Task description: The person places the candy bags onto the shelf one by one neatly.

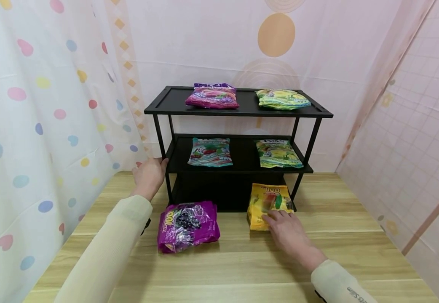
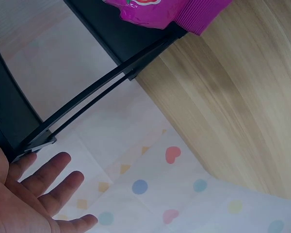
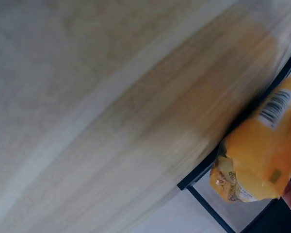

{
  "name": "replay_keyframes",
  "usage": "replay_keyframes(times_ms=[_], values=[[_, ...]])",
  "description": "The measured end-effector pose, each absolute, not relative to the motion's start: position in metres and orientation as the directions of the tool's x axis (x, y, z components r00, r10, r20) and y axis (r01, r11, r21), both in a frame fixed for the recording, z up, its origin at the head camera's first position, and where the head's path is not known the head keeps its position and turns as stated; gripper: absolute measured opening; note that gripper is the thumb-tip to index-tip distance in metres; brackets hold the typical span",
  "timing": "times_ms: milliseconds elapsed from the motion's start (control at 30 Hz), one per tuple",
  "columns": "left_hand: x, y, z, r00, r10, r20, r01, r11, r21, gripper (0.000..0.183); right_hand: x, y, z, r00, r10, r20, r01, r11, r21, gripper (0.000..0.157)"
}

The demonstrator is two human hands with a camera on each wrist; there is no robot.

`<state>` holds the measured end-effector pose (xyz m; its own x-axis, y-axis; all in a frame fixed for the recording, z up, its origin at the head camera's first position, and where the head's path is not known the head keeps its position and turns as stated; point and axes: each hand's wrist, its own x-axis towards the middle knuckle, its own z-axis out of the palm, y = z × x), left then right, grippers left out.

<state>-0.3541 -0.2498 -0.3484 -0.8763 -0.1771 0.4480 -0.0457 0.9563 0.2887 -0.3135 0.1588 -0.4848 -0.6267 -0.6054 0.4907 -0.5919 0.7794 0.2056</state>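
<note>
My left hand point(image 1: 149, 176) touches the left side of the black rack point(image 1: 242, 169) at its middle shelf; its fingers look loosely extended in the left wrist view, and the thumb's contact is partly hidden. At the right end of the bottom shelf, my right hand point(image 1: 289, 233) grips the near end of a yellow candy bag point(image 1: 266, 202). That bag lies partly over the shelf's front edge. In the right wrist view, fingers lie on the bag point(image 3: 262, 150) at the frame's edge. A purple candy bag point(image 1: 189, 227) rests at the left front of the bottom shelf, jutting onto the table.
On the top shelf lie a pink-purple bag point(image 1: 213, 97) and a yellow-green bag point(image 1: 282, 99). The middle shelf bears a teal-red bag point(image 1: 210, 152) and another green-yellow bag point(image 1: 278, 153). Patterned curtains point(image 1: 45, 126) surround the wooden table point(image 1: 234, 269).
</note>
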Motion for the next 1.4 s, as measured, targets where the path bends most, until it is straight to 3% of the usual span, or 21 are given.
replay_keyframes(times_ms=[367, 533, 900, 1167, 1267, 1400], values=[[-0.353, -0.251, -0.349, -0.885, -0.182, 0.429, -0.05, 0.953, 0.3, 0.041, -0.327, 0.156, -0.484, -0.625, -0.507, 0.593, -0.537, 0.831, 0.145, 0.036], [-0.353, -0.251, -0.348, -0.883, -0.187, 0.431, -0.055, 0.953, 0.299, 0.041, -0.334, 0.154, -0.484, -0.621, -0.497, 0.606, -0.557, 0.824, 0.104, 0.042], [-0.353, -0.25, -0.347, -0.887, -0.179, 0.426, -0.049, 0.953, 0.3, 0.042, -0.342, 0.152, -0.471, -0.703, -0.449, 0.551, -0.492, 0.867, 0.078, 0.047], [-0.354, -0.25, -0.346, -0.885, -0.17, 0.434, -0.039, 0.955, 0.294, 0.043, -0.342, 0.158, -0.477, -0.768, -0.439, 0.467, -0.467, 0.882, 0.061, 0.036], [-0.355, -0.249, -0.347, -0.883, -0.174, 0.436, -0.041, 0.954, 0.297, 0.043, -0.341, 0.16, -0.482, -0.74, -0.438, 0.51, -0.482, 0.875, 0.052, 0.03], [-0.355, -0.249, -0.348, -0.875, -0.176, 0.45, -0.039, 0.954, 0.297, 0.042, -0.34, 0.161, -0.487, -0.641, -0.442, 0.628, -0.533, 0.845, 0.05, 0.02]])
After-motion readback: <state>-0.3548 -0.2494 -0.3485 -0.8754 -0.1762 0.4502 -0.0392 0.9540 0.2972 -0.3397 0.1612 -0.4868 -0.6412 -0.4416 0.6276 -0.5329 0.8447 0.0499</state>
